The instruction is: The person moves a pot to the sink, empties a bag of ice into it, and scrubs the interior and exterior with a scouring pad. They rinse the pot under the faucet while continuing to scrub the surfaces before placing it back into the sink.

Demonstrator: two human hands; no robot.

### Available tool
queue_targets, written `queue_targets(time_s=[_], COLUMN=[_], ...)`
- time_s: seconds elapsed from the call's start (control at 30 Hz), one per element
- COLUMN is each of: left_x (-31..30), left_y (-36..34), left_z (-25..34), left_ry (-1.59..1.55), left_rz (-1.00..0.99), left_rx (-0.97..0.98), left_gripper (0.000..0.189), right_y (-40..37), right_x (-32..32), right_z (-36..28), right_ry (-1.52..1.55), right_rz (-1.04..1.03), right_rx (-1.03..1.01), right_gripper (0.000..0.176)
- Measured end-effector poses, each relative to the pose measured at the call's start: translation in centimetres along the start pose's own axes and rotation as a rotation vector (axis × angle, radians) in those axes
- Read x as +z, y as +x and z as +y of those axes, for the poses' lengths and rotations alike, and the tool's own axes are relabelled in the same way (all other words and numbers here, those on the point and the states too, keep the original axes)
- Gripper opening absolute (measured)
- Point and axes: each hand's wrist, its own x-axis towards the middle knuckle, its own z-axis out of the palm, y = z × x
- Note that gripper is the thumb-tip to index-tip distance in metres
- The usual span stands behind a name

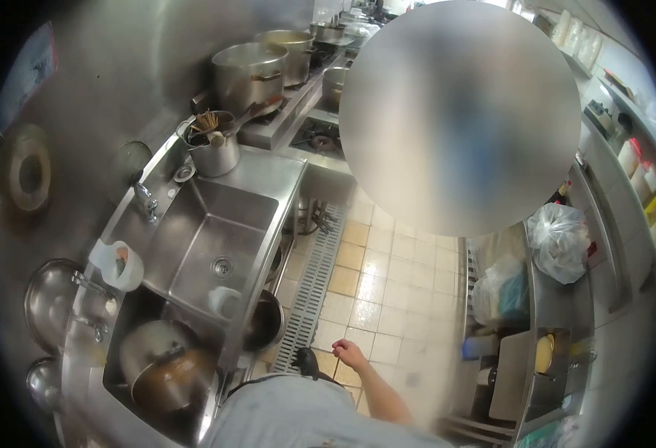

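Note:
My right hand (352, 355) hangs above the tiled floor (376, 284), its fingers curled in and nothing visible in them. It touches no surface. My left hand is out of view. Left of my body is a steel double sink (261, 243). In its near basin lies a large stained pot (149, 351), tilted on its side. A white plastic container (124, 267) sits by the taps on the sink's back ledge. One black shoe (307, 362) shows below my grey shirt (291, 414).
A floor drain grate (309, 299) runs along the sink. Beyond it stand a small pot with utensils (216, 149) and large stockpots (249, 78) by the stove (320, 138). At right, a plastic bag (559, 243) rests on a steel counter. A round blur hides the aisle's far part.

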Motion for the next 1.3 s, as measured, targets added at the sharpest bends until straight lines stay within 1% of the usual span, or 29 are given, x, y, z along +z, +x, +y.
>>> queue_targets(time_s=[0.1, 0.13, 0.2, 0.23, 0.27, 0.3, 0.37, 0.4, 0.47, 0.53, 0.57, 0.6, 0.63, 0.67, 0.7, 0.73, 0.77, 0.8, 0.83, 0.9, 0.97, 1.03, 1.07, 1.1, 1.13, 1.2, 1.23, 1.27, 1.3], left_x=[-0.2, -1.1, -3.4, -4.8, -6.0, -6.9, -7.8, -7.9, -7.9, -7.7, -7.6, -7.6, -2.9, -1.3, -0.8, 0.6, 1.3, 2.5, 3.7, 6.4, 8.2, 9.5, 9.7, 9.6, 9.3, 8.3, 8.1, 7.8, 7.2], left_y=[-1.1, -3.1, -9.4, -13.6, -17.9, -22.0, -27.7, -29.4, -31.7, -33.2, -34.3, -34.5, -35.1, -38.2, -41.9, -45.7, -50.7, -55.2, -59.2, -62.8, -64.3, -65.2, -65.7, -66.5, -67.3, -68.8, -71.1, -74.0, -75.8], left_z=[0.1, 0.6, 2.5, 4.2, 6.8, 10.4, 17.9, 20.8, 24.3, 25.8, 25.9, 26.2, 24.6, 23.4, 21.7, 20.1, 18.0, 15.6, 13.6, 10.3, 6.5, 2.1, -0.2, -2.5, -4.4, -9.1, -12.1, -15.3, -17.3], left_ry=[0.007, 0.029, 0.093, 0.136, 0.187, 0.244, 0.359, 0.405, 0.452, 0.466, 0.456, 0.444, 0.395, 0.274, 0.205, 0.181, 0.194, 0.166, 0.140, -0.174, -0.494, -0.568, -0.646, -0.723, -0.731, -0.412, -0.431, -0.292, -0.146], left_rz=[-0.041, -0.041, -0.020, 0.003, 0.029, 0.060, 0.117, 0.139, 0.165, 0.172, 0.173, 0.173, 0.266, 0.331, 0.275, 0.323, 0.304, 0.409, 0.518, 0.949, 1.358, 1.501, 1.592, 1.678, 1.688, 1.824, 1.819, 1.829, 1.829], left_rx=[-0.008, -0.046, -0.181, -0.278, -0.388, -0.497, -0.675, -0.733, -0.798, -0.816, -0.822, -0.826, -0.986, -1.159, -1.275, -1.417, -1.438, -1.487, -1.535, -1.502, -1.405, -1.287, -1.218, -1.143, -1.139, -1.211, -1.206, -1.303, -1.397], left_gripper=[0.059, 0.059, 0.060, 0.060, 0.060, 0.061, 0.061, 0.061, 0.062, 0.062, 0.063, 0.063, 0.059, 0.046, 0.036, 0.032, 0.037, 0.036, 0.035, 0.038, 0.039, 0.039, 0.039, 0.040, 0.040, 0.044, 0.044, 0.046, 0.047], right_y=[0.7, 1.6, 1.9, 1.9, 1.1, 0.9, -0.2, -0.7, -0.9, 0.0, 0.7, 1.6, 2.5, 3.8, 4.6, 3.6, 2.0, 1.0, -0.3, -2.7, -4.6, -6.5, -6.2, -6.2, -7.6, -9.2, -9.6, -10.0, -10.4], right_x=[-0.1, 0.3, 0.4, 0.6, 0.4, 0.5, 1.0, 1.4, 1.7, 1.6, 1.6, 1.6, 1.6, 1.5, 2.1, 3.5, 4.7, 5.4, 6.5, 9.4, 12.2, 15.1, 15.9, 16.6, 17.3, 17.9, 17.4, 17.2, 17.0], right_z=[0.0, 1.0, 1.1, 0.8, -0.8, -0.8, -2.7, -3.8, -5.1, -5.8, -6.3, -7.4, -8.5, -9.4, -10.4, -12.5, -15.6, -18.4, -20.2, -22.8, -23.0, -22.1, -20.1, -18.6, -18.9, -19.4, -19.1, -18.8, -18.6], right_ry=[-0.006, -0.029, 0.035, 0.074, 0.122, 0.197, 0.201, 0.174, 0.130, -0.016, -0.035, -0.146, -0.257, -0.218, -0.176, -0.106, -0.037, -0.154, -0.167, -0.097, -0.177, -0.418, -0.438, -0.358, -0.400, -0.450, -0.544, -0.635, -0.634], right_rz=[-0.020, -0.029, -0.073, -0.062, -0.099, -0.158, -0.194, -0.231, -0.286, -0.371, -0.381, -0.410, -0.435, -0.438, -0.438, -0.369, -0.297, -0.290, -0.289, -0.297, -0.347, -0.346, -0.375, -0.444, -0.463, -0.460, -0.426, -0.390, -0.375], right_rx=[-0.012, -0.035, -0.085, -0.084, -0.099, -0.105, -0.062, -0.059, -0.063, -0.121, -0.119, -0.251, -0.383, -0.451, -0.520, -0.490, -0.457, -0.474, -0.478, -0.472, -0.502, -0.582, -0.656, -0.670, -0.674, -0.682, -0.727, -0.770, -0.771], right_gripper=[0.027, 0.026, 0.025, 0.024, 0.023, 0.022, 0.019, 0.019, 0.018, 0.018, 0.018, 0.017, 0.017, 0.017, 0.016, 0.017, 0.017, 0.018, 0.018, 0.019, 0.018, 0.015, 0.013, 0.012, 0.012, 0.012, 0.011, 0.011, 0.011])
